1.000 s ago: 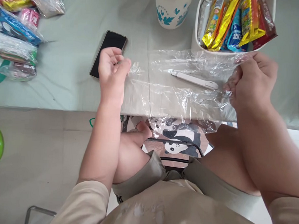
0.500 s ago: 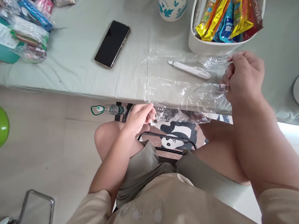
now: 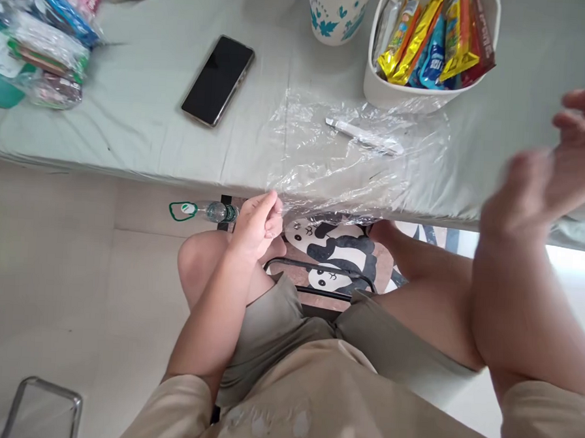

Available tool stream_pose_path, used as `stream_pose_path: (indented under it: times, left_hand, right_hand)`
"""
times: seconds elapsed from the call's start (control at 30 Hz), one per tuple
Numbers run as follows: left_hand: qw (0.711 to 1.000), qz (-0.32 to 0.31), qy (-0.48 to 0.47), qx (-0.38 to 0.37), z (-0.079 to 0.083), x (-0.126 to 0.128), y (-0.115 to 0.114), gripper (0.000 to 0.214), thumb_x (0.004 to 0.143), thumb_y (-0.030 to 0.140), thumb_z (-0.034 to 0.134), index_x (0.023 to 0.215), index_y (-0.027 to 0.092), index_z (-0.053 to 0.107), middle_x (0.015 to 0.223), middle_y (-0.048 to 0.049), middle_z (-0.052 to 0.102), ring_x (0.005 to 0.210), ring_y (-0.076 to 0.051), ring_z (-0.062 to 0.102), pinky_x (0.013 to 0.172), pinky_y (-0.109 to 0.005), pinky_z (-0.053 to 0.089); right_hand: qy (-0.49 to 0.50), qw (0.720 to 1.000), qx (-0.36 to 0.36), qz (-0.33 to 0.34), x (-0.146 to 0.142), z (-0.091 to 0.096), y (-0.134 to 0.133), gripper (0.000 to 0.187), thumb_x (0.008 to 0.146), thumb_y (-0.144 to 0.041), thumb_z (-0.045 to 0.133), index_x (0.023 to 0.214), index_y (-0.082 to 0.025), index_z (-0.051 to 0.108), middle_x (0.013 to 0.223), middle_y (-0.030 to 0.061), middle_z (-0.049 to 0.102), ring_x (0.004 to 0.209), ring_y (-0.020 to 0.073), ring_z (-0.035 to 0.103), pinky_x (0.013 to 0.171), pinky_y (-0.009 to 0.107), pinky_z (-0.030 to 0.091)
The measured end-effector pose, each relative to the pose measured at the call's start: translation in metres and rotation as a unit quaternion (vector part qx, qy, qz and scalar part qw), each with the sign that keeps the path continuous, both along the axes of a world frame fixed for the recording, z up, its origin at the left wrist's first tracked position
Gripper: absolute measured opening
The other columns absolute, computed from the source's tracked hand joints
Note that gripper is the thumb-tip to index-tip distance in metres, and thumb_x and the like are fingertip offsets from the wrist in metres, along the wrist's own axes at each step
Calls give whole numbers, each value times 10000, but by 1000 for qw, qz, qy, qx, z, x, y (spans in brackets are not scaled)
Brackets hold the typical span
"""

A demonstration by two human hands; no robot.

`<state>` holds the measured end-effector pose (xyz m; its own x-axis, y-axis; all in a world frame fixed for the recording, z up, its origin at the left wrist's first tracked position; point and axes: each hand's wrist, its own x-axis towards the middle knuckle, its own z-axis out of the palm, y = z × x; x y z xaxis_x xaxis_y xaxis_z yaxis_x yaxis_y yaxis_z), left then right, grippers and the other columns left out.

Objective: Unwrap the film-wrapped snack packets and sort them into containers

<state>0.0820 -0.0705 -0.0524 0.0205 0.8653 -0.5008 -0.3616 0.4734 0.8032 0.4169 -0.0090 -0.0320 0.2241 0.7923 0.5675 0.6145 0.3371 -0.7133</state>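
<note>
A clear, crinkled plastic bag (image 3: 334, 175) is spread over the table's front edge. My left hand (image 3: 257, 225) is closed at its near left corner, pinching the plastic just off the edge. Within the bag's outline lies a white utility knife (image 3: 363, 136), its tip toward the left; whether it is under or on the plastic I cannot tell. My right hand (image 3: 554, 170) is raised at the right, away from the bag, with its fingers apart and nothing in them. Motion blurs its thumb side.
A white bin (image 3: 411, 100) of wrapped snacks stands behind the bag, beside a patterned paper cup (image 3: 335, 15). A phone (image 3: 219, 80) lies to the left. Packaged items (image 3: 51, 49) are heaped far left. Below the table are a bottle (image 3: 217, 212) and a panda mat (image 3: 340, 254).
My right hand has let go of the plastic bag and moved right, its fingers opening. The bag has settled flatter on the table. My left hand has shifted slightly left in view.
</note>
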Motion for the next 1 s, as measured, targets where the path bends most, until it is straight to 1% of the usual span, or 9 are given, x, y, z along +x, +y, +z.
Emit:
stream_pose_path:
  times: [0.07, 0.2, 0.3, 0.5, 0.6, 0.7, 0.77, 0.87, 1.0]
  left_hand:
    - [1000, 7, -2, -7, 2, 2, 0, 487, 754, 519, 874, 615, 187, 546, 413, 111, 283, 337, -9, 249, 345, -147, 191]
    - [1000, -11, -9, -6, 8, 9, -2, 519, 740, 559, 877, 610, 185, 541, 415, 109, 277, 343, -6, 242, 356, -147, 203]
    - [1000, -3, 3, 4, 14, 10, -2, 536, 742, 580, 868, 599, 188, 532, 404, 108, 250, 341, -9, 242, 358, -145, 209]
    - [998, 48, 42, -4, 21, -9, 0, 564, 692, 561, 895, 555, 193, 490, 385, 107, 234, 328, -9, 209, 342, -152, 168]
    - [996, 61, 72, 0, 23, -17, 0, 534, 754, 540, 839, 555, 198, 480, 387, 102, 218, 324, -20, 199, 342, -164, 172]
    - [992, 56, 117, -2, 25, -18, -6, 505, 790, 519, 802, 543, 194, 504, 381, 84, 256, 321, -28, 234, 355, -175, 197]
    - [990, 52, 133, -7, 24, -12, -16, 502, 802, 524, 797, 542, 191, 527, 382, 71, 299, 333, -39, 281, 368, -182, 229]
    - [991, 68, 111, -8, 14, 8, -39, 505, 829, 606, 781, 601, 200, 584, 398, 66, 375, 352, -57, 339, 389, -196, 297]
    - [998, 5, 56, -17, -8, 45, -73, 528, 866, 736, 676, 768, 218, 659, 521, 23, 581, 434, -115, 555, 425, -225, 366]
  right_hand:
    - [-171, 971, 110, 126, -36, -9, -28, 762, 718, -808, 740, 1332, -387, 577, 1338, 65, 563, 1334, 353, 545, 1172, 618, 396]
    - [-316, 933, -49, 162, -84, -37, -45, 350, 904, -361, 706, 1232, -450, 622, 1348, -29, 678, 1380, 295, 595, 1212, 615, 359]
    - [-286, 948, -78, 119, -71, -38, -36, 239, 917, -199, 558, 998, -383, 686, 1082, -67, 778, 1248, 234, 701, 1207, 578, 375]
    - [-248, 958, 136, 47, -18, -20, -24, 302, 852, -82, 442, 728, -269, 644, 823, -75, 795, 897, 212, 816, 877, 451, 521]
    - [-209, 964, 165, 30, -12, -21, -19, 265, 769, -59, 451, 612, -227, 585, 721, -62, 773, 763, 213, 803, 742, 410, 486]
    - [-136, 989, 63, -3, -9, -20, -16, 226, 705, -89, 458, 568, -225, 576, 675, -15, 744, 655, 193, 728, 658, 379, 466]
    - [-41, 994, -96, -28, -7, -15, -16, 212, 736, -143, 470, 725, -243, 656, 707, 10, 739, 670, 193, 700, 621, 356, 487]
    - [80, 940, -329, -29, -7, -7, -19, 268, 854, -284, 545, 1102, -260, 644, 797, 13, 756, 728, 200, 705, 599, 334, 514]
    - [73, 926, -370, 14, -17, -4, -20, 548, 743, -296, 765, 1251, -271, 563, 877, -11, 758, 723, 169, 658, 688, 351, 510]
